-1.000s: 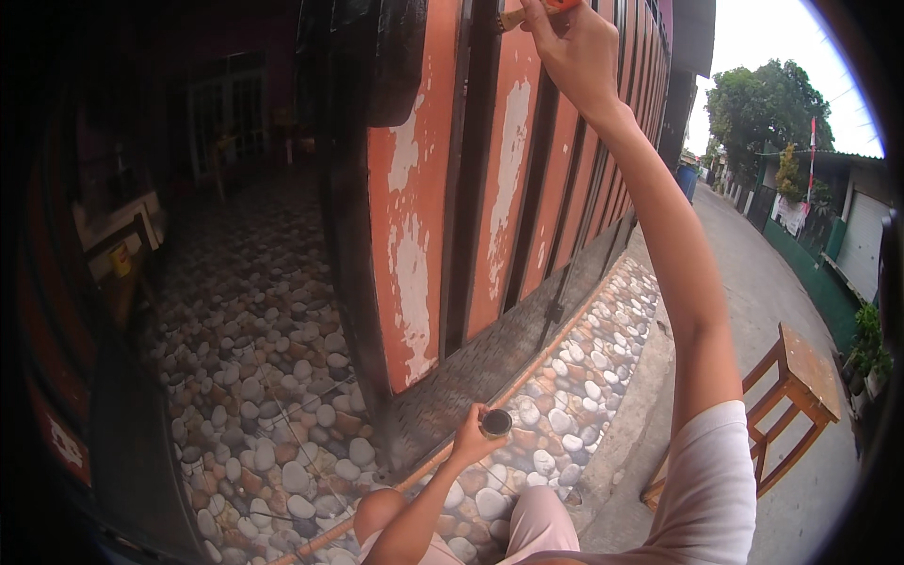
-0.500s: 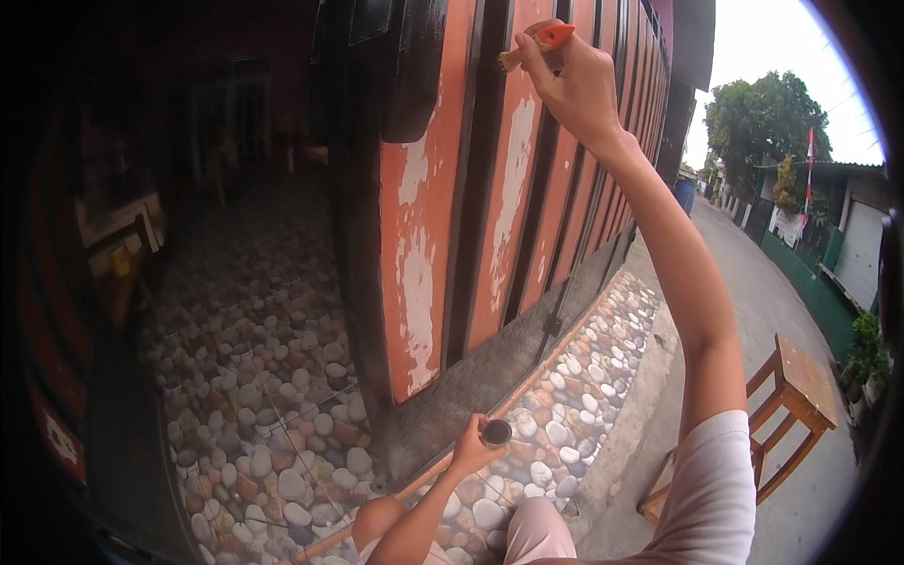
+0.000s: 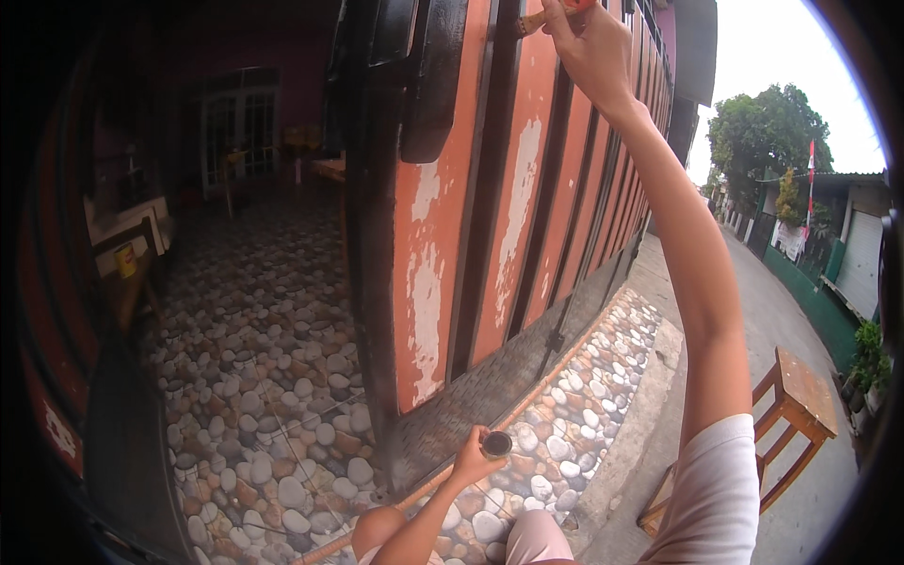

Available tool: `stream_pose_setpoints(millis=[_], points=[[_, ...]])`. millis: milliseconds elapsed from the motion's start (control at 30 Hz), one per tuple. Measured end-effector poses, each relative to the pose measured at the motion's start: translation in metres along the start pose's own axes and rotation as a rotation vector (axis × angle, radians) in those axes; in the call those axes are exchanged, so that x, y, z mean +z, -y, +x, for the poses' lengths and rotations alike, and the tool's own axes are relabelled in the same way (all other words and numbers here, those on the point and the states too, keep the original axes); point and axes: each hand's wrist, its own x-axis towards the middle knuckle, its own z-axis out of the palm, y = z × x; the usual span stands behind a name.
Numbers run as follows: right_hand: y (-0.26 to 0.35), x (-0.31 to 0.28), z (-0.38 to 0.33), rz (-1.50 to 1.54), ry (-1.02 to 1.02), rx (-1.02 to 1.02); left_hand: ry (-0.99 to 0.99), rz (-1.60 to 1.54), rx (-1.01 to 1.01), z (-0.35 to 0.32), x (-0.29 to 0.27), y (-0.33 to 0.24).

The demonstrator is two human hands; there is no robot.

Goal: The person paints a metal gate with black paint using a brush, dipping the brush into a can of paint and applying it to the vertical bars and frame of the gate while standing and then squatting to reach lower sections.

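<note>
My right hand (image 3: 598, 56) is raised high and closed on a paintbrush (image 3: 533, 23) with an orange handle. Its dark bristles point left, at a black strip on the gate (image 3: 476, 188); whether they touch it I cannot tell. The gate has orange panels with pale, peeled patches (image 3: 516, 202) between black strips. Down low, in front of the gate's foot, my left hand (image 3: 473, 461) is wrapped round a small cup (image 3: 496, 444) holding something dark.
A wooden stool (image 3: 799, 395) stands at the right on the grey road (image 3: 744, 282). Pebble-patterned tiles (image 3: 273, 405) cover the ground. A yellow can (image 3: 125, 261) rests at the left in the shaded yard. Potted plants (image 3: 866, 353) line the far right.
The view has tipped slightly, so the gate sits lower and further right. My right hand with the paintbrush is higher and a little to the right; the left stays low with the cup.
</note>
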Motion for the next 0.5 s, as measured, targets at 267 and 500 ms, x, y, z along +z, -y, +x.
stream_pose_setpoints(millis=[267,500], points=[[0.004,-0.025,0.001,-0.195,-0.087,-0.052,0.011,0.009,0.002,-0.008,0.0,-0.006],[0.023,-0.016,-0.062,0.05,0.059,0.047,0.021,-0.076,0.001,0.001,0.003,-0.005]])
